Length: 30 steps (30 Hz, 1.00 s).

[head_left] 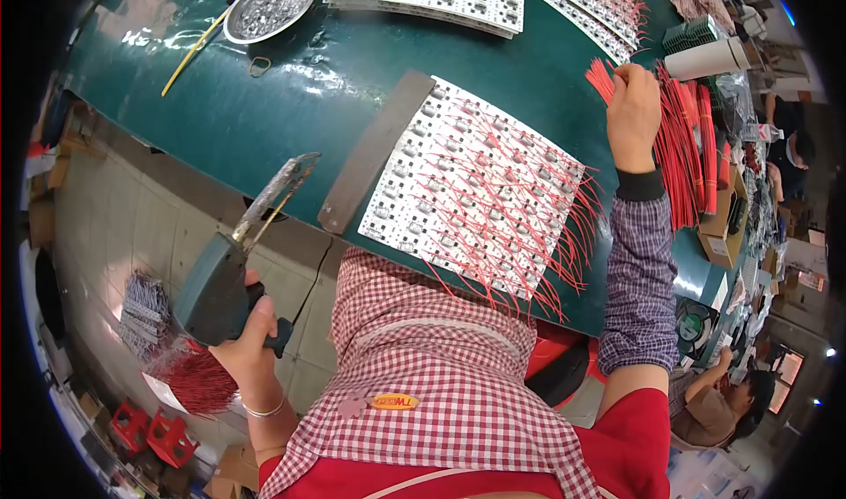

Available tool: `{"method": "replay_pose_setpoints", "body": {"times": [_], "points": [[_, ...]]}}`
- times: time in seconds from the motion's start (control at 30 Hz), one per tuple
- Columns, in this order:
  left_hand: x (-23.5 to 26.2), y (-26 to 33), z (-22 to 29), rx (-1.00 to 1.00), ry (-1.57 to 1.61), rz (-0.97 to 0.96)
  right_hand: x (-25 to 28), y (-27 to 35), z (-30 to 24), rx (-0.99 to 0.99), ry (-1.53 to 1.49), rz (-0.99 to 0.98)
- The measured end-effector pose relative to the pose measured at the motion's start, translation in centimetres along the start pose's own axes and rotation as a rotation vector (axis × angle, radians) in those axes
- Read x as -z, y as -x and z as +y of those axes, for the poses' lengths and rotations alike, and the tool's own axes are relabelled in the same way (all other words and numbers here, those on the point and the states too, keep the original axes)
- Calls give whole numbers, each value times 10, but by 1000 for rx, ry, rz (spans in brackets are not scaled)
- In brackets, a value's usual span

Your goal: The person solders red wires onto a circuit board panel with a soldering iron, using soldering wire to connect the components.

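Nearest, left hand point(249, 345): clenched around a grey soldering gun point(231, 274), held off the table's edge.
Panel of circuit boards point(471, 186): flat on green table point(264, 111), red leads fanning out.
Right hand point(633, 115): pinching red wires point(603, 79) beside the wire bundle point(692, 151).
Far: metal dish point(270, 5).

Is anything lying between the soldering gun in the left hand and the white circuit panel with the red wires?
Nothing visible. The left hand holds the soldering gun off the table edge, tip up. Between it and the circuit panel there is only bare green table and a dark strip along the panel's left edge.
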<state>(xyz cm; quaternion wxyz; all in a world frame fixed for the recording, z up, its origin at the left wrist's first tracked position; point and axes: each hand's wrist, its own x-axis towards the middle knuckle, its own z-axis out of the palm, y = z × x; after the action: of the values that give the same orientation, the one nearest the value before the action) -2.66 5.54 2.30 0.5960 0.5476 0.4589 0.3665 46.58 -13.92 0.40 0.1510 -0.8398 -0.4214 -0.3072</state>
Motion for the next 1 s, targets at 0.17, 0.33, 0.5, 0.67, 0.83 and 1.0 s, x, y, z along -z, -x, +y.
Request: {"method": "replay_pose_setpoints", "body": {"times": [0.17,0.33,0.5,0.67,0.83,1.0], "points": [[-5,18,-5,11,-19,-119,62,13,-113,3,-436,-86],[-9,33,-21,-27,-133,-152,92,61,-207,45,-757,-262],[-17,41,-11,0,-222,-226,70,88,-228,14,-711,-267],[-17,32,-19,-162,-456,-349,62,96,-232,9,-683,-252],[-25,26,-17,-176,-443,-444,62,96,-233,3,-674,-267],[-28,23,-16,-234,-469,-457,62,97,-233,6,-666,-266]]}}
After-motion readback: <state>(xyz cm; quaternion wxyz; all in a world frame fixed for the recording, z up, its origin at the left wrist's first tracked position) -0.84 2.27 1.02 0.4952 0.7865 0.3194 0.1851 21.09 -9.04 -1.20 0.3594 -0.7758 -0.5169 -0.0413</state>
